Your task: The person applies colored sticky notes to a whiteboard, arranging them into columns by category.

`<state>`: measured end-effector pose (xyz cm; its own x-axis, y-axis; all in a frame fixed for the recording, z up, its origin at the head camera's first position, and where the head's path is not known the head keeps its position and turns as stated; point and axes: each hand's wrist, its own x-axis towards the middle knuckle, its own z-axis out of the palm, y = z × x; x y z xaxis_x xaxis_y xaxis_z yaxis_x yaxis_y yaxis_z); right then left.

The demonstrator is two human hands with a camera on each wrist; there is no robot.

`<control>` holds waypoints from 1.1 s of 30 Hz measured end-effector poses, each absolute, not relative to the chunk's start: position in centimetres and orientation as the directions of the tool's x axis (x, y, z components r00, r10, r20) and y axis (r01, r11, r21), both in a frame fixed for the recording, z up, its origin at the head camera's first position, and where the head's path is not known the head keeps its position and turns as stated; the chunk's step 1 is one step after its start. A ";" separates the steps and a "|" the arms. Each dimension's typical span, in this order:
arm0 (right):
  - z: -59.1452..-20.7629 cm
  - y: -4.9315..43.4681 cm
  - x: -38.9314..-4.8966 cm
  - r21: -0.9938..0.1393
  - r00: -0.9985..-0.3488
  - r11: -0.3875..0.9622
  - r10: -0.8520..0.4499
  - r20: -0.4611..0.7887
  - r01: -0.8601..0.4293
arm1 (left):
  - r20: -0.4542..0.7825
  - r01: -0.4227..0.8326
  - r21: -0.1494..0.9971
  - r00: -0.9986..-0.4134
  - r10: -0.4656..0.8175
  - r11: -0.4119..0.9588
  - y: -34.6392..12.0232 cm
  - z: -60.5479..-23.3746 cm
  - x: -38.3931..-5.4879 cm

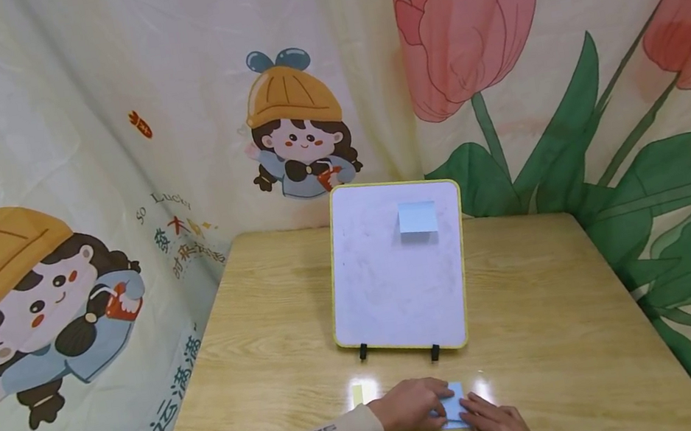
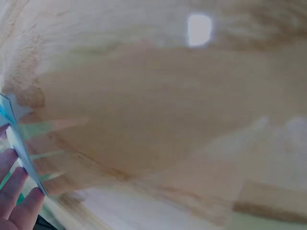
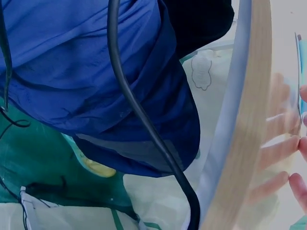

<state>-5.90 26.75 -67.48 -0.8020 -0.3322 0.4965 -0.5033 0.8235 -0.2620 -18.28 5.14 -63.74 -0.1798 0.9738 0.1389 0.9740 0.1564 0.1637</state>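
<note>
A light blue paper sheet (image 1: 455,394) lies on the table at the front, partly hidden under both hands, with a crease across its lower part. My left hand (image 1: 412,405) reaches in from the left and holds the sheet, its fingers bent over the top. From the right, my right hand (image 1: 501,427) touches the sheet's right edge with fairly straight fingertips. In the left wrist view, fingers (image 2: 26,206) lie along the paper's thin edge (image 2: 26,158). The right wrist view catches only fingertips (image 3: 298,184) beside a sliver of blue paper (image 3: 303,72).
Behind the hands a whiteboard (image 1: 397,290) with yellow edging leans on small black feet (image 1: 435,352). A blue sticky note (image 1: 417,218) is stuck near its upper right. A pale yellow strip (image 1: 357,395) lies left of the hands on the glossy wooden table (image 1: 533,306). Printed curtains surround it.
</note>
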 end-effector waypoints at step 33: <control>-69.0 27.2 -9.1 0.115 -0.329 0.461 -0.765 0.553 -0.880 | 0.136 0.950 0.309 -0.097 0.986 0.050 5.8 -63.0 -20.6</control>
